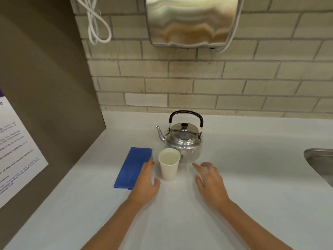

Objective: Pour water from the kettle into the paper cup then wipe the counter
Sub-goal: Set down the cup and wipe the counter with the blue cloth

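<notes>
Both forearms low over tabletop | left hand fingers spread, empty, overlapping blue cloth, likely the wiper | right hand loose, empty | paper cup between them, filled | kettle upright behind, touching cup.

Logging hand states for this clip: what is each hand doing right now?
Left hand: open, holding nothing, beside the white paper cup.
Right hand: open, holding nothing.

Filled paper cup (before steel kettle)
</notes>
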Action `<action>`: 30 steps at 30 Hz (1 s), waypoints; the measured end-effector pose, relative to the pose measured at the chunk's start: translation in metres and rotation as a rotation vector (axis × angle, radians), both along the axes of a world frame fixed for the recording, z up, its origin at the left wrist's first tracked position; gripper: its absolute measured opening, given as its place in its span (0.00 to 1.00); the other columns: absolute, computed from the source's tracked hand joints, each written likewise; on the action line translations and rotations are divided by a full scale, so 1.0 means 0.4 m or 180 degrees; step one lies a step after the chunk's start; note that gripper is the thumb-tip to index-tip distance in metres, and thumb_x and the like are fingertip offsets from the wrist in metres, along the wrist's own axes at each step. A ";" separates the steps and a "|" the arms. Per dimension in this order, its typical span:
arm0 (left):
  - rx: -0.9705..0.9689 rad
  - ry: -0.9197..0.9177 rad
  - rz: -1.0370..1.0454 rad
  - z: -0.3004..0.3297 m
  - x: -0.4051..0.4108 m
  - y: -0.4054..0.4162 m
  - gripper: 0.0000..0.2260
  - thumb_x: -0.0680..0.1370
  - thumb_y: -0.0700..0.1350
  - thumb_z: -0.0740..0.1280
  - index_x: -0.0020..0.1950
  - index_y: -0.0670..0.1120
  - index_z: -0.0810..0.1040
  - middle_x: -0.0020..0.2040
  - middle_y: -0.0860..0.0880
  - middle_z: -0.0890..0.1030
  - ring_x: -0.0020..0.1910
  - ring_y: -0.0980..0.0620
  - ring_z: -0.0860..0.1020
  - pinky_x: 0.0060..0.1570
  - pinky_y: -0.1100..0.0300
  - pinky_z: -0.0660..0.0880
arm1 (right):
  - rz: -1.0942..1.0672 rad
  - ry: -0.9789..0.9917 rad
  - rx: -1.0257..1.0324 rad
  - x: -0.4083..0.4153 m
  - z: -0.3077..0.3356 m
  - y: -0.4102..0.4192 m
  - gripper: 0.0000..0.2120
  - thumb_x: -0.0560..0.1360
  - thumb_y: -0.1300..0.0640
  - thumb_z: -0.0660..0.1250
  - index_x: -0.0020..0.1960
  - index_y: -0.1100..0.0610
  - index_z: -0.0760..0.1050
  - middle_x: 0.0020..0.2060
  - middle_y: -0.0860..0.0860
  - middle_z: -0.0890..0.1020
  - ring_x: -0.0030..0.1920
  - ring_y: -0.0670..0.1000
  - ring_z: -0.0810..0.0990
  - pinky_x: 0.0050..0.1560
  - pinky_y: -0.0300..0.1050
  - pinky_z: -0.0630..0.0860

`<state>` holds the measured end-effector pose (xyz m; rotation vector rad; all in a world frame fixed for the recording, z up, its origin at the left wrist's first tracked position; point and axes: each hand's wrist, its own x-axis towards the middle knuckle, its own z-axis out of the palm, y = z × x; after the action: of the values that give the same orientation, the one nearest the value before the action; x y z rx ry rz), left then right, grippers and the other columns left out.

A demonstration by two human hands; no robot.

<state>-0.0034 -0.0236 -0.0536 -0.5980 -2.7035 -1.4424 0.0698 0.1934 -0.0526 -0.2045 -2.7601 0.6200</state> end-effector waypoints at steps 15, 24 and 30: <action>-0.2303 0.0615 0.0184 -0.039 -0.186 -0.064 0.22 0.81 0.51 0.50 0.75 0.49 0.55 0.77 0.45 0.54 0.76 0.44 0.52 0.75 0.48 0.49 | -0.0217 -0.0023 0.0363 0.049 -0.070 -0.008 0.18 0.76 0.52 0.63 0.64 0.55 0.72 0.63 0.58 0.72 0.64 0.59 0.69 0.67 0.53 0.65; -0.2142 0.0287 0.0498 -0.049 -0.069 -0.395 0.24 0.80 0.52 0.52 0.75 0.51 0.51 0.78 0.42 0.50 0.76 0.45 0.50 0.75 0.50 0.48 | -0.0262 -0.0255 0.0220 0.062 -0.053 -0.032 0.18 0.78 0.50 0.58 0.67 0.53 0.69 0.68 0.55 0.69 0.68 0.55 0.64 0.69 0.49 0.60; -0.2284 0.0379 0.0473 -0.071 0.084 -0.150 0.25 0.80 0.52 0.47 0.75 0.45 0.47 0.78 0.42 0.46 0.76 0.41 0.45 0.74 0.48 0.41 | -0.0377 -0.0454 -0.0049 0.067 -0.039 -0.049 0.19 0.80 0.50 0.54 0.69 0.52 0.67 0.71 0.53 0.65 0.72 0.54 0.59 0.73 0.50 0.58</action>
<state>0.0303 -0.0834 -0.0820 -0.4512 -3.0359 -0.3557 0.0967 0.1737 -0.0681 -0.4278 -2.8536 0.6177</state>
